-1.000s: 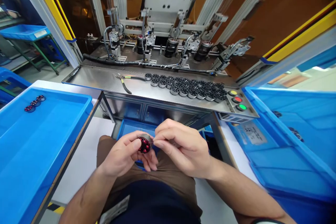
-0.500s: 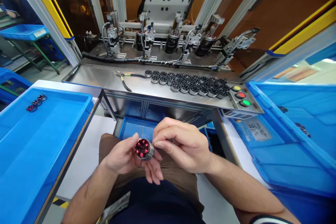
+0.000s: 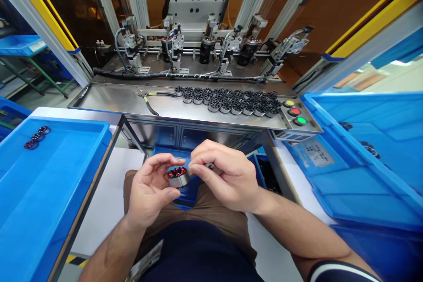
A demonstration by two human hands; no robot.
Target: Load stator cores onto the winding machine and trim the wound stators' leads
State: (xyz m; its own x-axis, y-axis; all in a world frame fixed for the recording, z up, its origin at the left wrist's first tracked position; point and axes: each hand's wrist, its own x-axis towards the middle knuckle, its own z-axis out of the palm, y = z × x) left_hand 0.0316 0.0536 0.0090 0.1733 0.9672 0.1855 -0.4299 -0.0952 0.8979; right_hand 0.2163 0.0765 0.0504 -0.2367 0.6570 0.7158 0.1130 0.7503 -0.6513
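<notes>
My left hand (image 3: 147, 194) is closed around a motor stator (image 3: 179, 179), a short metal cylinder with red windings on its upper face. Thumb and fingers grip it from the left, and its steel side is turned towards me. My right hand (image 3: 228, 178) is pinched close against the stator's right edge; what its fingertips hold, if anything, is hidden. Beyond both hands, several similar black and silver stators (image 3: 228, 100) stand in rows on a metal ledge. Cutting pliers (image 3: 152, 105) with yellow and black handles lie open left of them.
A blue tray (image 3: 49, 211) on the left holds several red-wound stators (image 3: 37, 137). Blue bins (image 3: 360, 189) stand on the right. Yellow, red and green buttons (image 3: 295, 112) sit at the ledge's right end. Behind it is a machine with clamp fixtures (image 3: 206, 48).
My left hand has turned the stator, so its red face now points up rather than towards me. Its fingers have curled up behind it. My right hand stays pinched beside it. The view shifted slightly.
</notes>
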